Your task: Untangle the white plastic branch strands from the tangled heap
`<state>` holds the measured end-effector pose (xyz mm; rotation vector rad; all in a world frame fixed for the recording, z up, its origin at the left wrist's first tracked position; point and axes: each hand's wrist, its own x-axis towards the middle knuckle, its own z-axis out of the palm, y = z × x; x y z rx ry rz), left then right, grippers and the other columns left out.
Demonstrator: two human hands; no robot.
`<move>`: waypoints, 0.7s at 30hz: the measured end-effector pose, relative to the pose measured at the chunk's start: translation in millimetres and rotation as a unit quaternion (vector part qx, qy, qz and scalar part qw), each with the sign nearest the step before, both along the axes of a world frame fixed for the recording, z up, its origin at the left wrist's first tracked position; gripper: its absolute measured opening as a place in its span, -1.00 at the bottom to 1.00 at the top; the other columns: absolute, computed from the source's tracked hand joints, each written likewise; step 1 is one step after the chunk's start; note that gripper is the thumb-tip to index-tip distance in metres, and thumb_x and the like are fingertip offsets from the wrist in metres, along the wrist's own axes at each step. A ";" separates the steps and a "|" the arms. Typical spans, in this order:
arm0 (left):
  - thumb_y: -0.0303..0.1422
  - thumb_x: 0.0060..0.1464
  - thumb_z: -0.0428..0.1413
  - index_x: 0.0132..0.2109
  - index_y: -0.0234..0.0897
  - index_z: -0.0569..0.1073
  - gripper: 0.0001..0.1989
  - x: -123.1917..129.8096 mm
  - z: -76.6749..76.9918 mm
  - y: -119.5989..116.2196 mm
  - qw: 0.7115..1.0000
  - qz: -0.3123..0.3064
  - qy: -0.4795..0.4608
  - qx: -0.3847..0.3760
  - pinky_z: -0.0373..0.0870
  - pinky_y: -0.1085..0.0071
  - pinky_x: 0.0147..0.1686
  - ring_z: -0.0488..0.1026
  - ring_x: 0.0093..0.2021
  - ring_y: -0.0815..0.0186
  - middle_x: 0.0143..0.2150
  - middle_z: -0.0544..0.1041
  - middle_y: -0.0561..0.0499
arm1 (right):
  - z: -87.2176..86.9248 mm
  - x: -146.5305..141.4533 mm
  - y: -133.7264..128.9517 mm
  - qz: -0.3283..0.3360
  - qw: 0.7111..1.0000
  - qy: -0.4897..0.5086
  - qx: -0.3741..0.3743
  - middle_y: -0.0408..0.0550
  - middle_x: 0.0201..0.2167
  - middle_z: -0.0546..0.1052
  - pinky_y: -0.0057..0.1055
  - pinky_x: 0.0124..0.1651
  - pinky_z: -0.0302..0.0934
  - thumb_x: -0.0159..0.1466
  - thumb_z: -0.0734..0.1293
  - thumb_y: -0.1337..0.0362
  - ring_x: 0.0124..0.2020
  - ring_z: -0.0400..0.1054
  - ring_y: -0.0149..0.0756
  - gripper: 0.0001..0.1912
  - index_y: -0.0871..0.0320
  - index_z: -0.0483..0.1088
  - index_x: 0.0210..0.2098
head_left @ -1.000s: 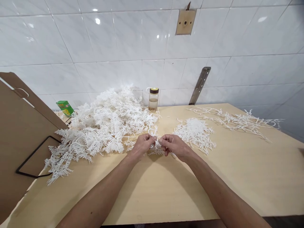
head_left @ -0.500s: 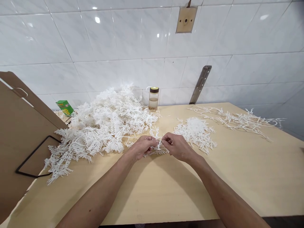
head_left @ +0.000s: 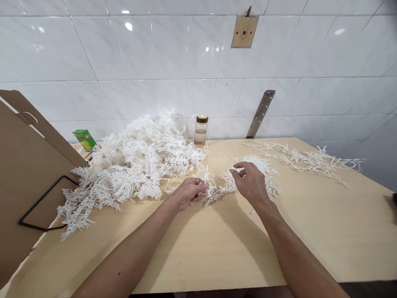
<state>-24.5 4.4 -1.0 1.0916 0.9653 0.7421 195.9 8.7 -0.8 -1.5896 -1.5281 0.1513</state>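
My left hand (head_left: 190, 192) is closed, its thumb and fingers pinching a white branched plastic sprig (head_left: 211, 195). The sprig's feathery tips stick out to the right and upward from the fingertips. Over a small heap of short white pieces (head_left: 266, 167) hovers my right hand (head_left: 249, 180), its thumb and index finger slightly apart with nothing visible between them. The hand hides part of that heap. To the left rises a large pile of white branched sprigs (head_left: 145, 153), close to my left hand.
Bare white stems (head_left: 307, 159) lie at the table's back right. A lidded bottle of liquid (head_left: 201, 131) stands near the tiled wall. Leftward are a green box (head_left: 85, 140) and a brown cardboard panel (head_left: 34, 178) with a black wire frame (head_left: 43, 207). A metal bracket (head_left: 262, 114) leans at the wall.
My right hand has moved away from the left, rightward over the small heap, and its fingers have parted. My left hand stays in place with the sprig.
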 end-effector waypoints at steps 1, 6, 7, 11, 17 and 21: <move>-0.15 -0.26 0.35 -0.47 -0.29 0.33 -0.60 0.5 -0.1 0.2 1.000 0.003 -0.004 -0.006 -0.02 0.52 -0.58 0.10 -0.59 0.52 -0.55 0.26 0.14 | 1.2 -3.6 -2.6 0.046 0.998 0.035 -0.020 0.01 -0.35 0.53 -0.33 -0.36 0.24 0.22 0.29 0.12 -0.53 0.32 -0.33 -0.77 0.14 0.45 -0.29; -0.14 -0.24 0.32 -0.46 -0.28 0.33 -0.61 1.5 -0.8 0.8 1.000 0.009 -0.026 -0.011 -0.03 0.52 -0.61 0.13 -0.59 0.50 -0.54 0.27 0.13 | -2.6 -31.1 -12.8 0.286 0.923 0.166 -0.196 -0.22 -0.65 0.36 -0.45 -0.63 0.13 0.24 0.30 -0.04 -0.72 0.20 -0.43 -0.64 0.14 0.49 -0.26; -0.14 -0.24 0.32 -0.46 -0.28 0.32 -0.61 1.4 -1.4 1.0 1.000 0.011 -0.028 -0.006 -0.04 0.52 -0.61 0.12 -0.59 0.50 -0.56 0.25 0.14 | -4.4 -34.7 -13.3 0.308 0.912 0.178 -0.206 -0.23 -0.65 0.36 -0.46 -0.63 0.14 0.24 0.30 -0.03 -0.72 0.21 -0.44 -0.64 0.14 0.49 -0.26; -0.11 -0.18 0.29 -0.47 -0.28 0.30 -0.61 0.8 -5.1 2.0 0.999 0.016 -0.012 0.025 -0.07 0.51 -0.61 0.08 -0.61 0.51 -0.60 0.20 0.17 | -9.3 -39.7 -12.3 0.295 0.909 0.204 -0.212 -0.21 -0.64 0.42 -0.47 -0.61 0.17 0.22 0.33 0.01 -0.70 0.25 -0.43 -0.69 0.14 0.50 -0.30; -0.10 -0.12 0.25 -0.47 -0.27 0.28 -0.62 2.2 -4.6 0.6 0.997 0.026 0.033 0.059 -0.10 0.50 -0.64 0.03 -0.64 0.52 -0.62 0.17 0.18 | -6.6 -39.6 -14.6 0.256 0.931 0.160 -0.205 -0.19 -0.63 0.46 -0.45 -0.59 0.17 0.22 0.33 0.05 -0.72 0.27 -0.41 -0.73 0.12 0.50 -0.37; -0.11 -0.10 0.23 -0.46 -0.27 0.29 -0.65 3.5 -4.2 -0.2 0.995 0.038 0.062 0.067 -0.07 0.51 -0.63 0.05 -0.64 0.51 -0.61 0.18 0.18 | -6.0 -41.9 -17.6 0.242 0.948 0.113 -0.176 -0.16 -0.53 0.53 -0.43 -0.58 0.17 0.24 0.30 0.07 -0.70 0.29 -0.40 -0.75 0.09 0.50 -0.37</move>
